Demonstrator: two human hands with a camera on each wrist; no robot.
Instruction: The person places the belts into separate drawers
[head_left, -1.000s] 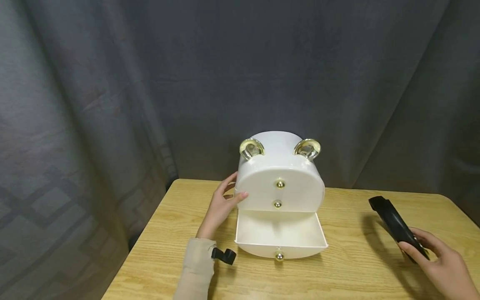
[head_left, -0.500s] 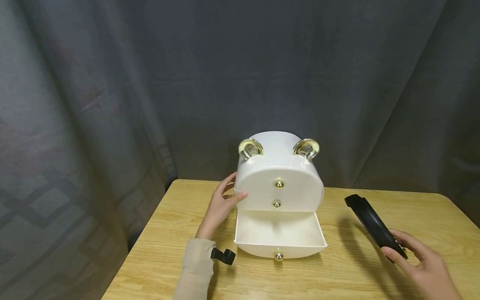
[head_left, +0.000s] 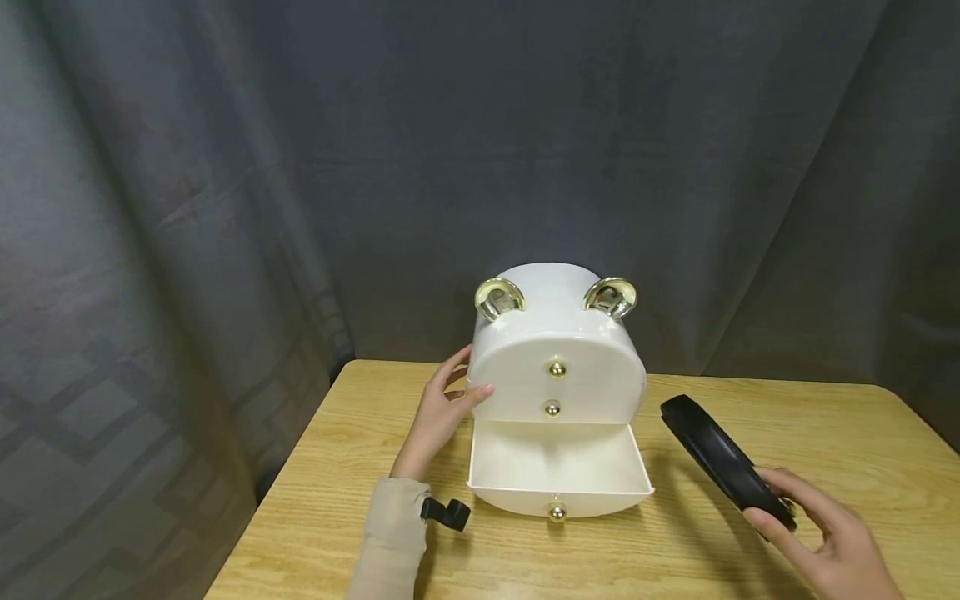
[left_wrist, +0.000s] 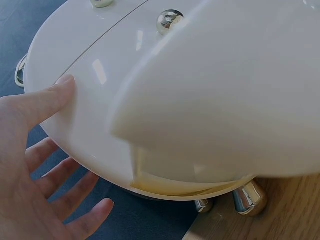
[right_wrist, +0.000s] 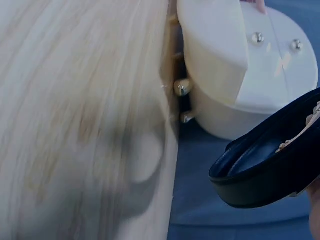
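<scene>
White drawer box [head_left: 557, 367], table's far edge, bottom drawer [head_left: 557, 471] out; left hand [head_left: 438, 412] flat against its side. Right hand [head_left: 832, 546] grips black case [head_left: 723, 461].

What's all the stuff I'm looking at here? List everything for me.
Drawer box: one, white, at the table's back middle, its bottom drawer pulled open.
Knobs: three, gold, one on each drawer front.
Ears: two, gold, on top of the box.
Case: one, black, long, right of the box, held tilted.
Table: one, light wood.
Curtain: grey, behind.
Left hand: on the box's left side.
Right hand: holds the case's near end.
</scene>
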